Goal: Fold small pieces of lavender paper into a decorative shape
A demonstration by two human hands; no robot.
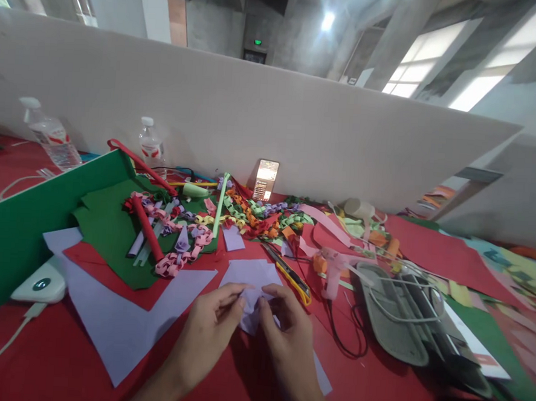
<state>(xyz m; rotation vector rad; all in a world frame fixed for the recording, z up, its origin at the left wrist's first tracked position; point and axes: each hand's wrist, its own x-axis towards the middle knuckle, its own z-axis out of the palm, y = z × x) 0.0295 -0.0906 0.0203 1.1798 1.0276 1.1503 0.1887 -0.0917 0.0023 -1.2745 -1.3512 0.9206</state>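
Head view: a lilac paper (252, 278) is pinched at its near edge by the left hand (207, 336) and right hand (287, 338), on the table (35, 362); a knife (290, 276) lies just right, bare table nearer.

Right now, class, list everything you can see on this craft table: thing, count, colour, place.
small paper piece: one, lilac, front centre, pinched by both hands
lilac sheet: one large, front left
paper chains: several, mixed colours, centre back
utility knife: one, yellow and black, right of the paper piece
green felt: one, dark green, left centre
green board: one, standing at far left
water bottles: two, clear, back left
phone: one, leaning on the partition
glue gun: one, pale pink, right centre
table: one, red cover
left hand: fingers on the paper piece
right hand: fingers on the paper piece
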